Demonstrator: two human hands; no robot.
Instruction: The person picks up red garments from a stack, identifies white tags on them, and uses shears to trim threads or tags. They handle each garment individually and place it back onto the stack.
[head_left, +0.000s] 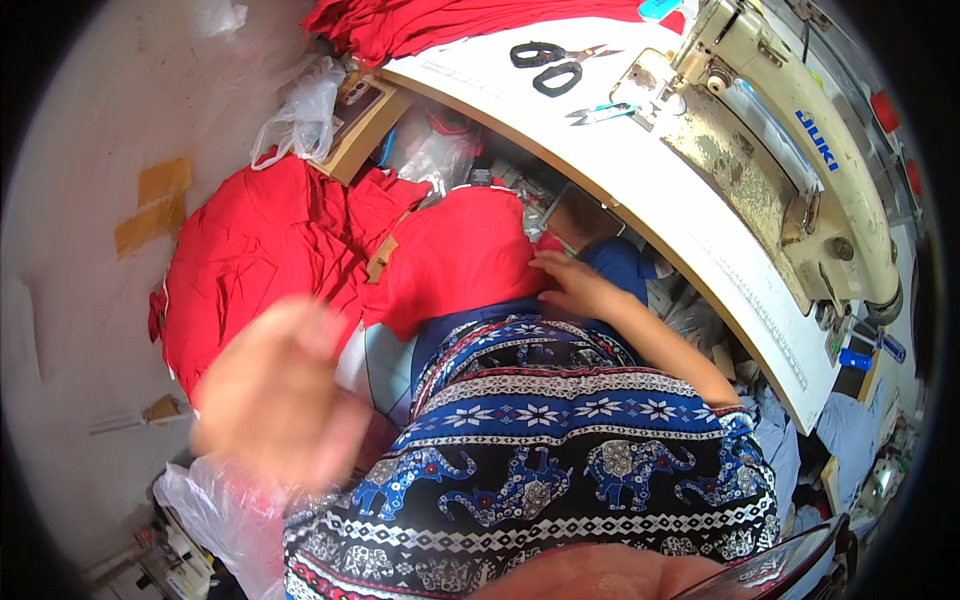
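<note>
A red garment [460, 250] lies across my lap, with a small dark tag at its far edge. My right hand [582, 287] is at the garment's right side, its fingers stretched out and a little apart, the tips touching or close to the red cloth. Raised nearer to the camera on the left, my left hand [280, 395] is smeared by motion, so its fingers cannot be made out. Behind it, a big heap of red cloth [260, 230] bulges beside my lap.
A white sewing table [480, 75] curves along the far right, carrying a sewing machine [850, 190], black-handled scissors [553, 66], thread snips [603, 113] and more red cloth [430, 25]. Under its edge sit a cardboard box [365, 125] and plastic bags. A wall [90, 270] bounds the left.
</note>
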